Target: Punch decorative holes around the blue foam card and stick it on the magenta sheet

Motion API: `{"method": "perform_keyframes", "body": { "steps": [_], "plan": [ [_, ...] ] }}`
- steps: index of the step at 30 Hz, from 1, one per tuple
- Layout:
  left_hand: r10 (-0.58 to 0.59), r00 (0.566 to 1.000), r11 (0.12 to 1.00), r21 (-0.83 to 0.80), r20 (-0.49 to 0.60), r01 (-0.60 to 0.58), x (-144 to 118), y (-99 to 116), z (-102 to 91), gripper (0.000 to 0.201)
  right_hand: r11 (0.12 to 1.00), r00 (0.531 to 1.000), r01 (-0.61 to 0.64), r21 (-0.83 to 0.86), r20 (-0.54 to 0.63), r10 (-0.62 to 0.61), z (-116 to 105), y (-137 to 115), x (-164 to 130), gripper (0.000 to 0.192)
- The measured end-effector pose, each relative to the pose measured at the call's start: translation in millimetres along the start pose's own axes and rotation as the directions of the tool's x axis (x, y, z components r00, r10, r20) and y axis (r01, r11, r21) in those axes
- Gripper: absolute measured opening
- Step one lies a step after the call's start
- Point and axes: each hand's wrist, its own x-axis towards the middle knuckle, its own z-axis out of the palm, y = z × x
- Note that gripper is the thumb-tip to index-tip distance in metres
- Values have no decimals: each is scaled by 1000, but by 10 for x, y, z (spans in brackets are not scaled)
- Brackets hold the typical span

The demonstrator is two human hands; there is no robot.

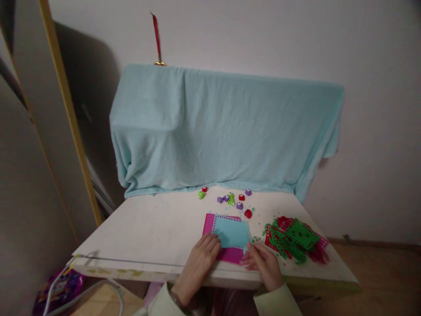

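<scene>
A light blue sheet of paper (232, 231), with small holes punched along its edges, lies on magenta paper (232, 255). My left hand (204, 256) rests on the lower left part of the blue sheet, its fingers lying on the paper and its thumb hidden. At the sheet's lower right corner, my right hand (263, 262) has thumb and fingers pinched on the edge. Just beyond the paper stand several small craft punches, among them a red punch (247, 213), a purple punch (240, 205) and a green punch (231, 200).
To the right lies a heap of punched paper in green (301, 234), red and pink. Tiny paper bits are scattered around it on the white table (158, 232). A pale blue cloth (230, 131) hangs over something at the back. The table's front edge runs close below my hands.
</scene>
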Motion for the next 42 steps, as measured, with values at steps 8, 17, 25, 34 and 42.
{"method": "perform_keyframes", "body": {
  "steps": [8,17,25,34,42],
  "plan": [
    [-83,979,996,23,186,80,115,53,-231,15,585,734,668,-460,278,-620,26,-61,75,30],
    [-124,981,991,-28,152,129,-76,25,-197,12,501,683,722,-477,373,-628,135,2,120,18],
    [-252,968,887,-395,17,238,-44,-218,64,19,650,779,624,-434,285,-558,218,114,350,14],
    [-278,960,846,-467,26,258,-56,-213,116,21,651,817,576,-495,323,-478,153,181,390,13],
    [-244,969,889,-392,28,235,-30,-201,160,15,619,816,575,-534,328,-475,174,179,378,8]
  ]
}}
